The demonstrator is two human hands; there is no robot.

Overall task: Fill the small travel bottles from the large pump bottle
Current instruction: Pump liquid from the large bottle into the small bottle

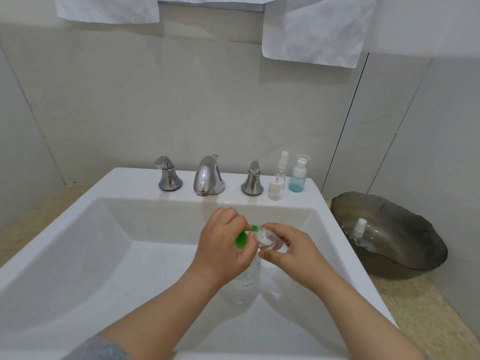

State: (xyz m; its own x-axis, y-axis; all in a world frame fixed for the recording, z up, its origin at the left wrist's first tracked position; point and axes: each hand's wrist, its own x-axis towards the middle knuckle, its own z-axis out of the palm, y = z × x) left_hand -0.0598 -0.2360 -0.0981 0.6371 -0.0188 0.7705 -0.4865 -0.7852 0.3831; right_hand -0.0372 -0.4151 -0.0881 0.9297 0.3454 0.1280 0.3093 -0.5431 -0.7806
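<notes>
Curling over the green pump head, the left hand's fingers grip it. The right hand pinches a small clear travel bottle at the nozzle. The large pump bottle stands upright inside the white sink. Nearby, a blue bottle stands on the ledge.

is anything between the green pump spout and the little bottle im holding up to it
Nothing visible stands between them. The right hand holds the small clear bottle tilted, its neck right at the spout of the green pump, which the left hand grips.
</notes>
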